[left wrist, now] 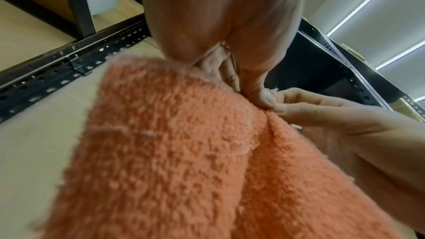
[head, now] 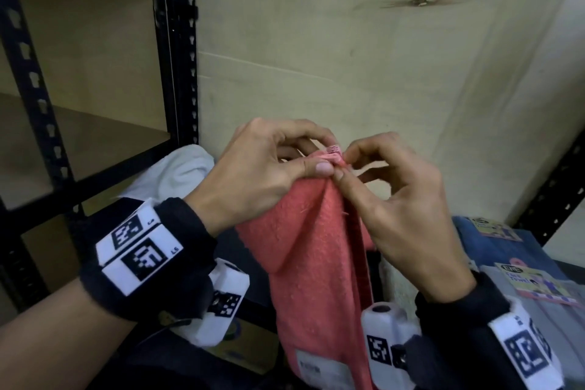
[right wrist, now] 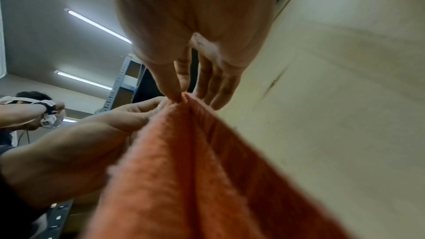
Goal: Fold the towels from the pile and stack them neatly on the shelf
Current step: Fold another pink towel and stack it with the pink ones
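Observation:
A coral-pink towel (head: 316,263) hangs doubled in front of me, its top corners brought together. My left hand (head: 316,165) pinches those corners between thumb and forefinger. My right hand (head: 343,165) pinches the same spot from the right, thumb and forefinger tips on the cloth, the other fingers spread. In the left wrist view the towel (left wrist: 172,152) fills the lower frame under the left hand (left wrist: 264,97), and the right hand (left wrist: 282,104) meets it there. The right wrist view shows the towel (right wrist: 195,170) hanging below the right hand (right wrist: 181,97), the left hand (right wrist: 158,106) beside it.
A black metal shelf unit (head: 177,41) with beige boards stands at the left. A white towel (head: 177,171) lies behind my left wrist. Folded blue and grey towels with paper labels (head: 522,266) lie at the right. A beige board (head: 380,57) backs the scene. Another person (right wrist: 30,112) stands far off.

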